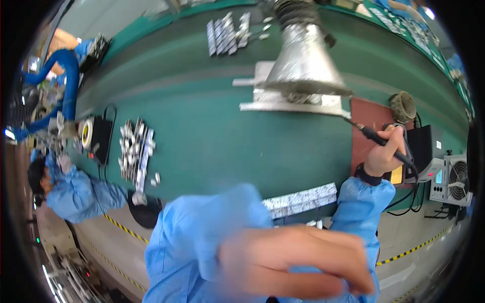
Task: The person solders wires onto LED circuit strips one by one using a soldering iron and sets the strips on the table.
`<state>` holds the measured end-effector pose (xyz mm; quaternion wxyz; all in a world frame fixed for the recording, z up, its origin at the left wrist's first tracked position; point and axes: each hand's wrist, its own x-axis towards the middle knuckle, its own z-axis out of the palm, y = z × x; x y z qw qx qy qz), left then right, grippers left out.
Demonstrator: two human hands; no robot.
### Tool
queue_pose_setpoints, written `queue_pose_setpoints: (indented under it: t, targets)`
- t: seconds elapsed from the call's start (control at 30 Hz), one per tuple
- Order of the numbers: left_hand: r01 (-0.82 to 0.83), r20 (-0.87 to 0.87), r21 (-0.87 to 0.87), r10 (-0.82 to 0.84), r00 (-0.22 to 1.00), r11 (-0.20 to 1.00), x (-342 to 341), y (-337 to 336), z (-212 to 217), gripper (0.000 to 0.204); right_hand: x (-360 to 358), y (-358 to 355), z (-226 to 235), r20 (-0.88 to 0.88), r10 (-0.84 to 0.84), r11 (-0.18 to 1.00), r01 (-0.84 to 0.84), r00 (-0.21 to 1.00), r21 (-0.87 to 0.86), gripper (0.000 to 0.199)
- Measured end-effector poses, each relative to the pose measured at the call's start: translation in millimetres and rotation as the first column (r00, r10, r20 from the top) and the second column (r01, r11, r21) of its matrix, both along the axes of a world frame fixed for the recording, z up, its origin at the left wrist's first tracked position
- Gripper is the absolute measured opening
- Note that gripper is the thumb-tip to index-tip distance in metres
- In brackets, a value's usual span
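My right hand (385, 154) grips a soldering iron (375, 135) by its black handle, a dark band round my wrist. The iron's tip points up-left at the right end of a white fixture (293, 107) and looks close to it; I cannot tell if they touch. My left hand (298, 257) is near the camera and partly smeared by motion, its fingers stretched to the right with nothing visible in them. Beyond it lie white strips with dark speckles (300, 200). Small white parts (316, 223), partly hidden, lie between the strips and my left hand.
A metal fume hood (305, 60) hangs over the fixture. Right of it are a brown mat (368, 113), a round pot (403, 106) and a box with a fan (457, 179). Left are a bundle of strips (134, 151) and a black device (96, 139). A co-worker (76, 192) sits at left.
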<state>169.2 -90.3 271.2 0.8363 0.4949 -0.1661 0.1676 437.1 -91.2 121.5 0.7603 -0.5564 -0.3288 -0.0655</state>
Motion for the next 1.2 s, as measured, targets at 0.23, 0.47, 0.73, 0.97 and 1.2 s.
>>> queue_pose_setpoints:
  t: [0.23,0.47,0.73,0.97,1.2]
  targets:
    - [0.194,-0.064,-0.125,-0.203,0.977,0.973,-13.9,-20.1,25.9,0.048,-7.7,7.5,2.0,-0.024,0.029,0.999,-0.028,0.999,0.025,0.042]
    - [0.134,0.089,-0.249,-0.115,0.989,0.959,-4.4,-18.1,23.7,0.047,-6.6,3.2,-0.3,-0.014,0.092,0.995,-0.091,0.996,0.042,0.044]
    - [0.108,-0.021,-0.236,-0.116,0.993,0.966,-18.6,20.9,19.4,0.048,-3.2,-1.5,5.4,-0.004,0.013,1.0,-0.013,1.0,0.028,0.044]
    - [0.086,-0.114,-0.209,-0.112,0.987,0.974,-24.8,-27.4,18.9,0.049,-7.8,6.2,3.2,0.018,0.079,0.996,-0.079,0.997,0.029,0.045]
    - [0.061,-0.225,-0.19,-0.104,0.969,0.98,-22.7,-33.4,16.9,0.049,-0.4,3.5,-1.8,0.014,0.089,0.996,-0.09,0.996,0.022,0.045]
